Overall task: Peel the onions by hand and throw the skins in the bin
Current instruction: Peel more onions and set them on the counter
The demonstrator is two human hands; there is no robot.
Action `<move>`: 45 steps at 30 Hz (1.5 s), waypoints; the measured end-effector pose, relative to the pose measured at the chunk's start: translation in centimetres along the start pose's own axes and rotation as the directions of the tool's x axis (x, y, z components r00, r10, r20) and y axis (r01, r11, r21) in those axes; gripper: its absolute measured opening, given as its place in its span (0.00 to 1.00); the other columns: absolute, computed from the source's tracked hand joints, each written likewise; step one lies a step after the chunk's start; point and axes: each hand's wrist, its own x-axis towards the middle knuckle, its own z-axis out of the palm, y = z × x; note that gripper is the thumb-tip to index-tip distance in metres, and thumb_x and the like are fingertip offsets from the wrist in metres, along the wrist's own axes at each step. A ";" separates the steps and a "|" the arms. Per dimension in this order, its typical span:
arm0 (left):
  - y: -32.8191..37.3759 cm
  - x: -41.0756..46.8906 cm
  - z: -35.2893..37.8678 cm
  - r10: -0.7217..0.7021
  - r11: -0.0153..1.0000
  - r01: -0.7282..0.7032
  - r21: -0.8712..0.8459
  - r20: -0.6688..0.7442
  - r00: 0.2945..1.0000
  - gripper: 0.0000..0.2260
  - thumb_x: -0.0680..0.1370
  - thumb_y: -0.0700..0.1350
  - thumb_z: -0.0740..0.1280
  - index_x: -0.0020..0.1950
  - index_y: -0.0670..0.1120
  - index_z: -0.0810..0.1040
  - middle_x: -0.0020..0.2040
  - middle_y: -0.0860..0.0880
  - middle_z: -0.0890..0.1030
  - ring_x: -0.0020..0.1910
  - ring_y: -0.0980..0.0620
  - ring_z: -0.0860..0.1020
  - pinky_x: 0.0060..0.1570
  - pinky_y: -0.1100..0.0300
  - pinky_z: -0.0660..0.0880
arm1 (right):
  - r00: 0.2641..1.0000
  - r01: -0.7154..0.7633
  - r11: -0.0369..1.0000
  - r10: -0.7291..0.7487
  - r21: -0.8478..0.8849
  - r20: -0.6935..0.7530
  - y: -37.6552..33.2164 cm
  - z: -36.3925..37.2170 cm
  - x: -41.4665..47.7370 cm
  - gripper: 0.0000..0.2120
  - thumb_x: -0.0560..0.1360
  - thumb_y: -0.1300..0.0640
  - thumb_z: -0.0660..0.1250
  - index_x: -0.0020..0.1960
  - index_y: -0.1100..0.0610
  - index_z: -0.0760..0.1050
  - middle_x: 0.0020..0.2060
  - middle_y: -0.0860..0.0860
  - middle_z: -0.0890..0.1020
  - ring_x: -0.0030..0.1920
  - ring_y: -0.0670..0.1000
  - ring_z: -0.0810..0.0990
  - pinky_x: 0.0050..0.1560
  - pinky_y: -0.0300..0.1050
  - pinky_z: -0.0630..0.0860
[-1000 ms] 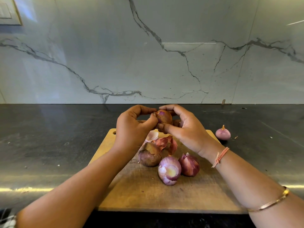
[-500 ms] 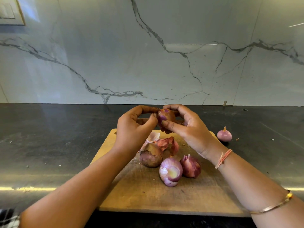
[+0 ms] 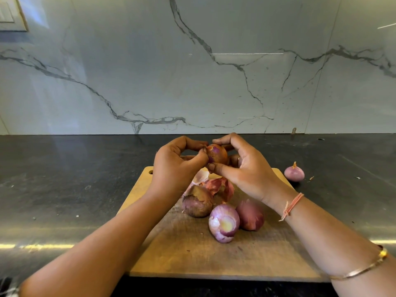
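Note:
Above the far end of the wooden cutting board (image 3: 192, 260) I hold a small brown-skinned onion (image 3: 217, 154) between both hands. My right hand (image 3: 246, 168) cups it with curled fingers and thumb. My left hand (image 3: 177, 163) pinches the skin at its left side with thumb and fingertips. Three onions lie on the board: a brownish one (image 3: 198, 202), a partly peeled one (image 3: 224, 222) showing pale flesh, and a red one (image 3: 250, 215). Loose skins (image 3: 220, 186) lie just under my hands.
A peeled onion (image 3: 294, 173) sits on the dark stone counter (image 3: 75, 179) to the right of the board. A marble wall stands behind the counter. No bin is in view.
The onion has turned slightly in my hands and my left thumb and fingers have closed tighter on its skin. The onions on the board have not moved.

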 end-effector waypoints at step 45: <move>-0.3 0.1 -0.2 0.173 0.980 -0.172 0.096 -0.008 0.985 0.11 0.73 0.37 0.70 0.41 0.54 0.80 0.38 0.56 0.82 0.38 0.60 0.82 0.40 0.69 0.77 | 0.984 -0.172 0.921 0.146 0.351 0.099 -0.4 0.1 0.2 0.17 0.68 0.57 0.63 0.56 0.52 0.78 0.49 0.55 0.82 0.48 0.50 0.80 0.51 0.43 0.77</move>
